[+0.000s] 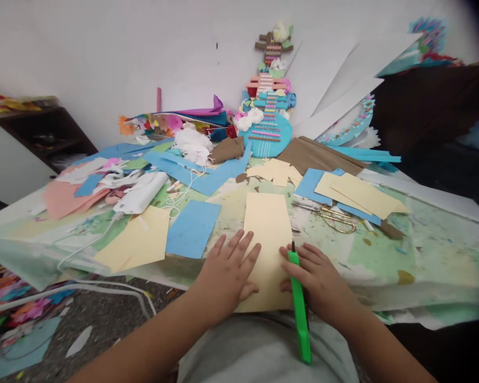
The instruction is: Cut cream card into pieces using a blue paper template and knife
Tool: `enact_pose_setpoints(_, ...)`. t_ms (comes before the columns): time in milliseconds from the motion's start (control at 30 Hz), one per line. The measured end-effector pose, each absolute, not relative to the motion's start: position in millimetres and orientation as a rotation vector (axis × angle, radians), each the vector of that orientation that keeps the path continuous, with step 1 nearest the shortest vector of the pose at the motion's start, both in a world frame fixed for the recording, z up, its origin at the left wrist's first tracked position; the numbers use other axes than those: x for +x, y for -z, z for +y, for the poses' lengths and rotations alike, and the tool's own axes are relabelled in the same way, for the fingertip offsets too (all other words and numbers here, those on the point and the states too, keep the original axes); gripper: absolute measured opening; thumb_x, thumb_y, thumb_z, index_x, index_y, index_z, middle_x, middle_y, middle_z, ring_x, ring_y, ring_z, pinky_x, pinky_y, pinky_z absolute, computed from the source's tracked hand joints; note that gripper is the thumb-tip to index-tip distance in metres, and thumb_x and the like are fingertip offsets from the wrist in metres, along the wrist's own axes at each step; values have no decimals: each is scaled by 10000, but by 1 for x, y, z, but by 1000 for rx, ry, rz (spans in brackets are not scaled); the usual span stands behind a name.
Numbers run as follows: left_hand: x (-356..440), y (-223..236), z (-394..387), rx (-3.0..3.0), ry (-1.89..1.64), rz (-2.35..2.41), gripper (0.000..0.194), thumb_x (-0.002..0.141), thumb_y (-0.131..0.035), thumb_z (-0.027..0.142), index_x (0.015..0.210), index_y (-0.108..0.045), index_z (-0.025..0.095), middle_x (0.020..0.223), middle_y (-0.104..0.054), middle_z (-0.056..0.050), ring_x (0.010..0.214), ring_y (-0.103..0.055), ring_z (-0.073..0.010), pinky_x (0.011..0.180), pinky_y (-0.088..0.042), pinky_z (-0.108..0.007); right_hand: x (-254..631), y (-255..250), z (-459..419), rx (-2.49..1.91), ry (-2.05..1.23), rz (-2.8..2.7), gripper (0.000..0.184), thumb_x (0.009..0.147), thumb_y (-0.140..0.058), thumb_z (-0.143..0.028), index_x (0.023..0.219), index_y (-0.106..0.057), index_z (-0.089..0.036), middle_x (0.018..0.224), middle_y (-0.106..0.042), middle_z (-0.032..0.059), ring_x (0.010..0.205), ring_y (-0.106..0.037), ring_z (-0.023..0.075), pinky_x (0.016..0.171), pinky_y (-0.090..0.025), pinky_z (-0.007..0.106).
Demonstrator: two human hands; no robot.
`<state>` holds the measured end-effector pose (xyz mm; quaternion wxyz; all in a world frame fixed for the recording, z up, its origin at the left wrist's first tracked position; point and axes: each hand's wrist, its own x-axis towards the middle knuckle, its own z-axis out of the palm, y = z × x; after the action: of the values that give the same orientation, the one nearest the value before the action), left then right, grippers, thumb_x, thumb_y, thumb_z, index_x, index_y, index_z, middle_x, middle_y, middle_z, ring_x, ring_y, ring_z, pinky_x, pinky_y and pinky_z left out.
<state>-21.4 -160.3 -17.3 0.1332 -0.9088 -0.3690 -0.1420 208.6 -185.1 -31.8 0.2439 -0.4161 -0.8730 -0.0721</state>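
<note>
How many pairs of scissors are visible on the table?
1. The gold-handled scissors lie on the table, beyond the right hand and to the right of the cream paper strip. Others may be hidden under the loose sheets.

"What stands at the back of the table (443, 255)?"
"A blue guitar-shaped craft (282, 133), before the pale wall (104, 53). A brown sheet (322, 155) lies just right of it."
"And on the left?"
"A white device (141, 192) with a cord (91, 242), near a crumpled white heap (192, 144)."
"Any scissors (321, 210)?"
"Gold-handled ones, near a blue sheet (307, 187) on the right. Colourful scraps (24, 303) litter the floor (104, 314) at lower left."
</note>
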Motion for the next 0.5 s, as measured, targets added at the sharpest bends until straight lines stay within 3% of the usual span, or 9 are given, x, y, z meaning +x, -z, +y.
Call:
enact_pose_setpoints(100, -18, 33, -154, -2649, 279, -1051, 700, 721, -493, 608, 1259, -429, 166, 1321, -424, -131, 1219, -350, -277, 982, -235, -464, 214, 24, -186, -1024, 168, -2334, 245, 733, -617, -252, 950, -507, -219, 1016, -655, 61, 944, -587, 198, 897, -385, 437)
enact_pose_setpoints(333, -9, 59, -178, -2383, 528, -1034, 323, 818, -486, 282, 1117, -550, 177, 1135, -588, -115, 1083, -479, -262, 936, -241, -473, 213, 14, -159, -1138, 160, -2264, 439, 673, -664, -348, 1027, -466, -179, 1063, -626, 128, 1010, -551, 269, 818, -451, 441)
enact_pose_setpoints(500, -13, 44, -192, -2559, 766, -963, 435, 779, -461, 495, 1034, -593, 168, 932, -652, -75, 860, -548, -226, 861, -315, -439, 213, 17, -175, -1074, 81, -2362, 411, 678, -661, -344, 1019, -481, -199, 1000, -649, 98, 901, -602, 234, 838, -423, 444)
